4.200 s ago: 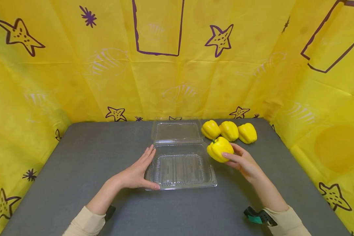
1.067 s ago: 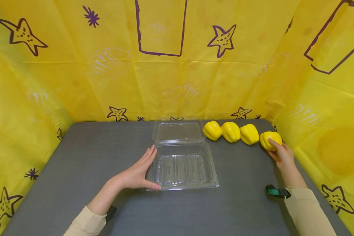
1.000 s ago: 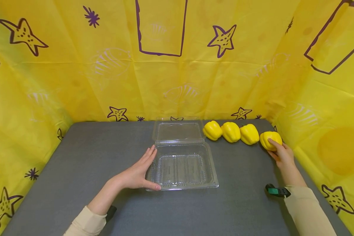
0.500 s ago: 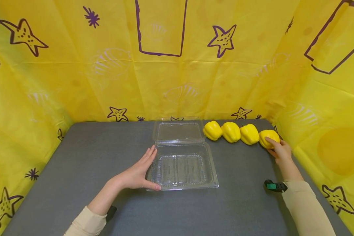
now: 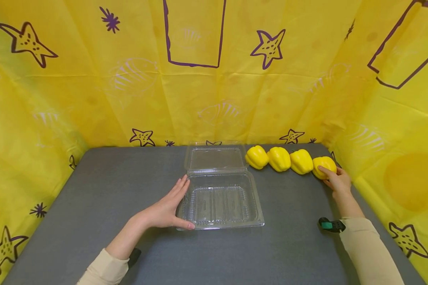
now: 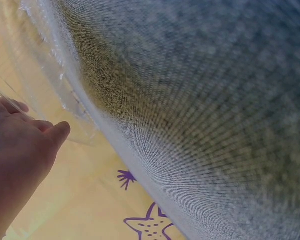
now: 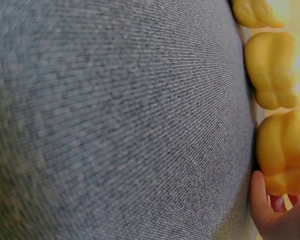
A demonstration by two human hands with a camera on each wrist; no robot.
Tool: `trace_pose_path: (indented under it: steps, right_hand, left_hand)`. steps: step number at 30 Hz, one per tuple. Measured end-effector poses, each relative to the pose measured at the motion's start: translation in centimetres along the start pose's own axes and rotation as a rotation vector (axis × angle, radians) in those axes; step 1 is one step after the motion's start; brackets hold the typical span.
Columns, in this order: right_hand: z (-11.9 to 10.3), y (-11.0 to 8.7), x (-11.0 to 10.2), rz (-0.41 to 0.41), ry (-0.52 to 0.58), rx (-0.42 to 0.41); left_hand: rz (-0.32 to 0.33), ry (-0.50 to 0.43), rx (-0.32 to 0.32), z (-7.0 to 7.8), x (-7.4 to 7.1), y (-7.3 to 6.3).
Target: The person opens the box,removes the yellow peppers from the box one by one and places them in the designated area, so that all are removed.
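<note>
In the head view, a clear plastic clamshell container [image 5: 232,226] lies unfolded mid-table, its lid [image 5: 217,159] laid back toward the wall. My left hand [image 5: 161,209] rests along the container's left side, fingers straight and thumb at the front corner. Far right, my right hand [image 5: 339,183] grips a yellow bell pepper [image 5: 323,163], thumb on its near side and some fingers hidden behind it. That pepper sits at the right end of a row, close against its neighbour, another yellow bell pepper [image 5: 302,161]. The right wrist view shows fingers [image 7: 260,197] at the held pepper's lower end.
Two more yellow bell peppers, one in the middle [image 5: 279,159] and one at the left end [image 5: 257,157], complete the row along the back, the leftmost right by the lid. A yellow printed cloth [image 5: 214,99] walls the grey table [image 5: 110,190] at the back and sides.
From beside the container, my right hand has carried the pepper to the row's right end, then shifted it slightly left toward its neighbour. My left hand has stayed put.
</note>
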State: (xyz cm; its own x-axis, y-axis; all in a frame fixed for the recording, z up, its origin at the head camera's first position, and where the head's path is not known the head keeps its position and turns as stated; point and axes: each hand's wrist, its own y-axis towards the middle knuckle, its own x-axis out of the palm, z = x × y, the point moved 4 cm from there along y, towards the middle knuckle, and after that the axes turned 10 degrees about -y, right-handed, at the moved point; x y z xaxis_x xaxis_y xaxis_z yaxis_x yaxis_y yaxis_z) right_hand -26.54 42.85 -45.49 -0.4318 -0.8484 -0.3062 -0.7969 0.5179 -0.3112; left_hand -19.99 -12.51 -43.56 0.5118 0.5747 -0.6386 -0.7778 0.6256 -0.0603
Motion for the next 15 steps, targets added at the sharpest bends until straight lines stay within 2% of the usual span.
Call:
trace_pose_path:
  steps: [9,15]
  right_hand:
    - [0.16,-0.03,-0.09,0.03,-0.105,-0.022]
    - [0.0,-0.36,-0.06,0.036,-0.159,-0.035]
  left_hand:
    - [0.004,0.003,0.018,0.06,0.02,0.02]
    - [0.001,0.022,0.003,0.09,-0.02,-0.02]
